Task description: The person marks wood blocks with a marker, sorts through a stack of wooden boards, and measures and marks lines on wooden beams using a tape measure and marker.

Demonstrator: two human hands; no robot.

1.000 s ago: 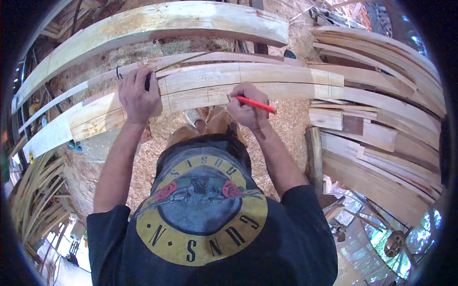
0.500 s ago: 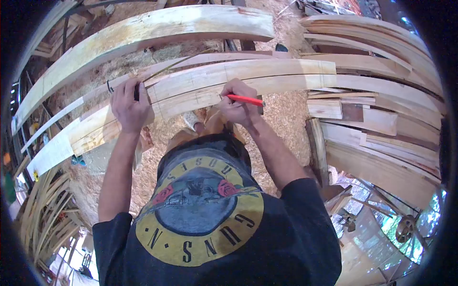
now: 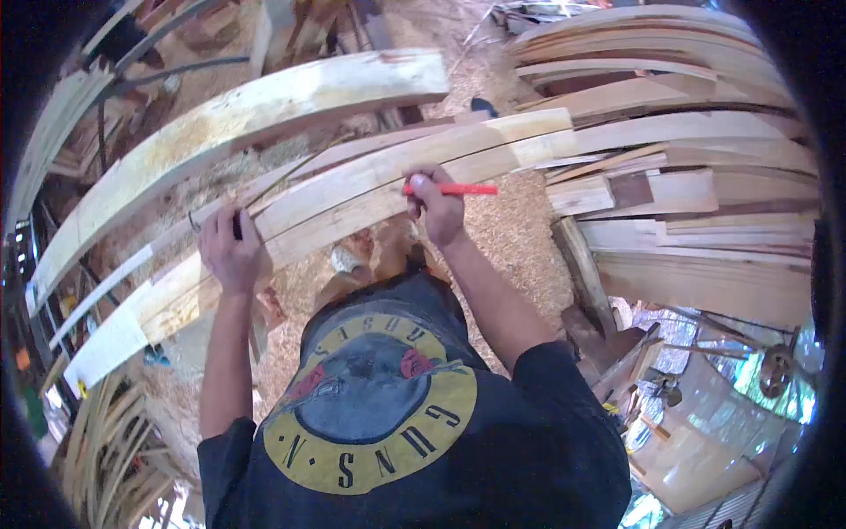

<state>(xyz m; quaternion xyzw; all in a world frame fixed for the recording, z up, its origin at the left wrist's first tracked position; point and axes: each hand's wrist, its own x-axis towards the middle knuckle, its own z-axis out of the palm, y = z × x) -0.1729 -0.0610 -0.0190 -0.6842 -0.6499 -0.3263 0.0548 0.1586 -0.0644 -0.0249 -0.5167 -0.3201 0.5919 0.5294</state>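
Observation:
Two long, curved pale boards (image 3: 352, 196) lie edge to edge across the view, with a dark seam between them. My left hand (image 3: 232, 249) rests over their left part, its fingers closed around a small dark object (image 3: 237, 227) mostly hidden by the fingers. A thin yellowish strip (image 3: 286, 181) slants up and right from near that hand. In my right hand (image 3: 438, 207) is a red pencil (image 3: 467, 189), gripped by thumb and fingers and pointing left at the near board's edge. Whether its tip touches the wood I cannot tell.
Beyond the boards lies a thick curved beam (image 3: 264, 101). Stacked planks (image 3: 705, 189) fill the right side. Thin bent strips (image 3: 110, 441) stand at lower left. Wood shavings (image 3: 507, 242) cover the ground around my feet.
The view has shifted and tilted slightly. My right hand has turned, and the pencil now lies nearly level rather than sloping down to the right. My left hand keeps its place on the boards.

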